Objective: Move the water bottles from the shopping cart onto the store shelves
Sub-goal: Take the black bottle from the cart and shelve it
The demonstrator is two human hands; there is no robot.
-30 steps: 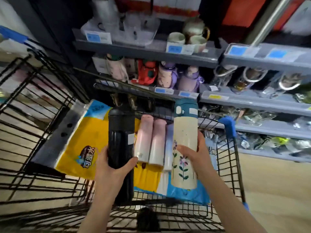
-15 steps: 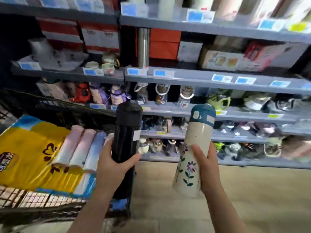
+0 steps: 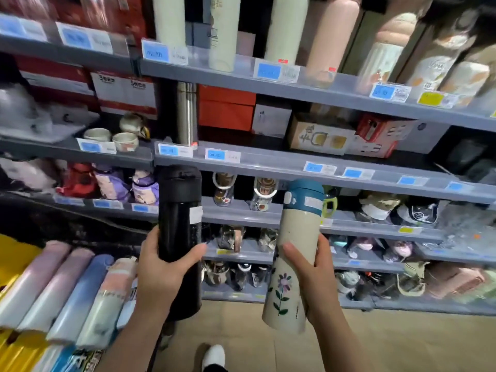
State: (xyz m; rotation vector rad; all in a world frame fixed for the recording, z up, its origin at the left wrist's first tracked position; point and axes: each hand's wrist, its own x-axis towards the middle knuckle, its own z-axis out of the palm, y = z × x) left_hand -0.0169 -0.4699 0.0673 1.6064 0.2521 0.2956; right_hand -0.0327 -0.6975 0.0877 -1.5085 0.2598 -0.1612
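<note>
The left hand (image 3: pixel 161 267) has its grip wrapped round the lower half of a smooth, glossy black cylindrical bottle (image 3: pixel 179 232), held upright in the air before the grey store shelves (image 3: pixel 268 162). The right hand (image 3: pixel 308 275) grips a matte cream bottle (image 3: pixel 292 253) with a painted flower and teal cap, tilted slightly. Pastel bottles (image 3: pixel 67 291) lie side by side at lower left on a yellow package (image 3: pixel 10 259); boxes (image 3: pixel 225 108), ceramic cups (image 3: pixel 124 140) and a steel flask (image 3: pixel 186 114) crowd the shelves.
</note>
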